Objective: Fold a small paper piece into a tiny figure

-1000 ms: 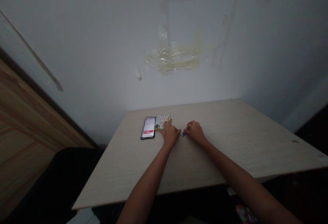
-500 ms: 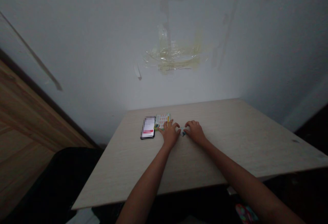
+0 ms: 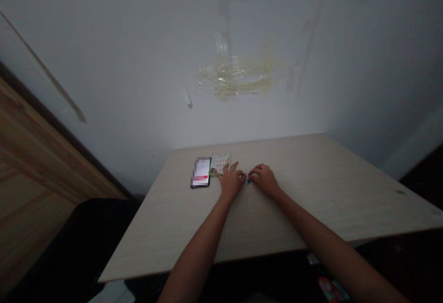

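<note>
Between my two hands, low over the table (image 3: pixel 311 192), is a small pale and dark blue piece (image 3: pixel 248 180), too small to name. My left hand (image 3: pixel 231 182) pinches at its left side with thumb and forefinger, while the other fingers spread over the edge of a printed card or booklet (image 3: pixel 218 160). From the right, my right hand (image 3: pixel 264 179) has its thumb and fingertips closed on the piece. A phone (image 3: pixel 200 172) with a lit screen, partly blurred out, lies left of the card.
Behind the table rises a grey wall (image 3: pixel 145 63) with clear tape (image 3: pixel 238 79) stuck on it. Wooden panelling (image 3: pixel 31 155) and a dark object (image 3: pixel 100 220) stand at the left. Something brightly coloured (image 3: pixel 332 289) shows below the table's front edge.
The fingertips of both hands have drawn together around the small piece, covering more of it. The camera view has shifted slightly; phone and card have stayed put.
</note>
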Motion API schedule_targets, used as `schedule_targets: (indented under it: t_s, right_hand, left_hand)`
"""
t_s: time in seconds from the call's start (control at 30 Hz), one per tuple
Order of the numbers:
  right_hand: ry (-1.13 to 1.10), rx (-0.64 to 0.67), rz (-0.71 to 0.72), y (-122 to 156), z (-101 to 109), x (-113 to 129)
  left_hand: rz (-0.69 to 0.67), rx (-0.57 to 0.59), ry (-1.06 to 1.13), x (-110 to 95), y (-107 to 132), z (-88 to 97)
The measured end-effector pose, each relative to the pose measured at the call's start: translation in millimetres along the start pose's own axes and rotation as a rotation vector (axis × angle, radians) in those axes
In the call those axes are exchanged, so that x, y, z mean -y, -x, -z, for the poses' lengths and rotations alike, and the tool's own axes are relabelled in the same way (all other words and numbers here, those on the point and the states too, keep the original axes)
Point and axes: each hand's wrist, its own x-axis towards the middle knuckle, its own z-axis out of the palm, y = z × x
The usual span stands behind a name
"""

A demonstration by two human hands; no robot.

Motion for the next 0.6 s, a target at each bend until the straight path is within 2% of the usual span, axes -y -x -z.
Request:
schedule_targets:
  t_s: [0.6]
  right_hand:
    - [-0.018, -0.009, -0.028, 2.0, 3.1, 4.3]
  left_hand:
    - [0.087, 0.057, 0.078, 4.3, -1.2, -5.7]
